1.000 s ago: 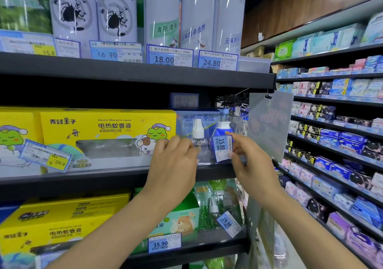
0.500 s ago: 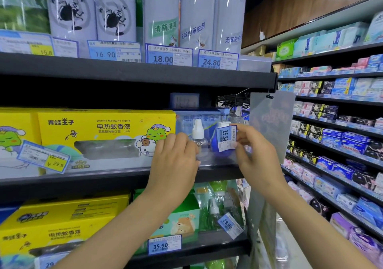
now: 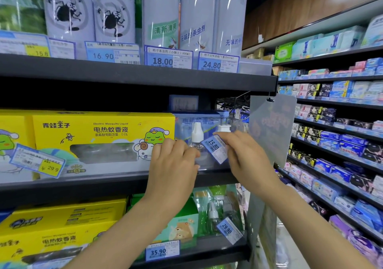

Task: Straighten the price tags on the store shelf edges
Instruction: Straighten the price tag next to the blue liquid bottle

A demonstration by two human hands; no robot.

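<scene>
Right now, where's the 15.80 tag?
Head view, middle shelf, right of centre: the 15.80 tag is tilted, pinched by the right hand, beside the left hand and in front of the clear bottle.

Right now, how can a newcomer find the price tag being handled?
Find the middle black shelf with yellow boxes. At its right end, the right hand pinches the 15.80 tag. Unlike the other tags, it is lifted off the shelf front.

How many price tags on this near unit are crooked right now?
3: the 29.9 tag, middle shelf left; the 15.80 tag in the right hand; the 29.90 tag, bottom shelf right. More may be hidden.
</scene>
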